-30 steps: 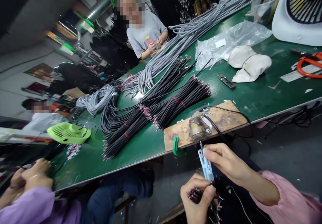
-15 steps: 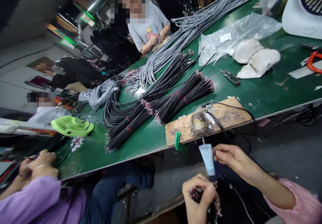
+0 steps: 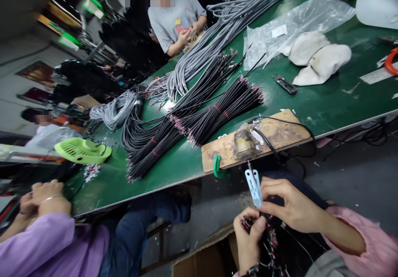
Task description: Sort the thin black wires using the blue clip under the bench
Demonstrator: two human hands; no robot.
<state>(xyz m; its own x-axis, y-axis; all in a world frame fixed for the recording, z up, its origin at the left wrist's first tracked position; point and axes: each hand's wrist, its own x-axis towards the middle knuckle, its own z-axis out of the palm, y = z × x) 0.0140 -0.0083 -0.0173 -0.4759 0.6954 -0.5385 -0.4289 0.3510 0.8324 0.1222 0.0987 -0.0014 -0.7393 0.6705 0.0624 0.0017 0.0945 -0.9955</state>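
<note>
My left hand [image 3: 251,236] is closed around a bundle of thin black wires [image 3: 247,223] with red and white ends. Just above it a light-blue clothespin [image 3: 254,188] stands nearly upright, its two holed handle ends pointing up. My right hand [image 3: 284,200] has thumb and fingers closed at the clothespin's lower right edge; the exact grip is partly hidden. Close above the clothespin, a thin metal tip [image 3: 249,165] sticks out from a crusted, yellowish round block [image 3: 244,144] on a wooden board [image 3: 281,129].
A green clamp [image 3: 217,167] grips the board at the green table's edge [image 3: 174,183]. Bundled black cables [image 3: 225,109], grey cables [image 3: 199,57], thread snips [image 3: 284,84] and a white cloth item [image 3: 321,57] lie on the table. A co-worker's purple sleeve [image 3: 52,244] is at left.
The clothespin has turned, so its two holed handles now show. My right fingers have closed in on its lower end. My left hand has shifted slightly right and up.
</note>
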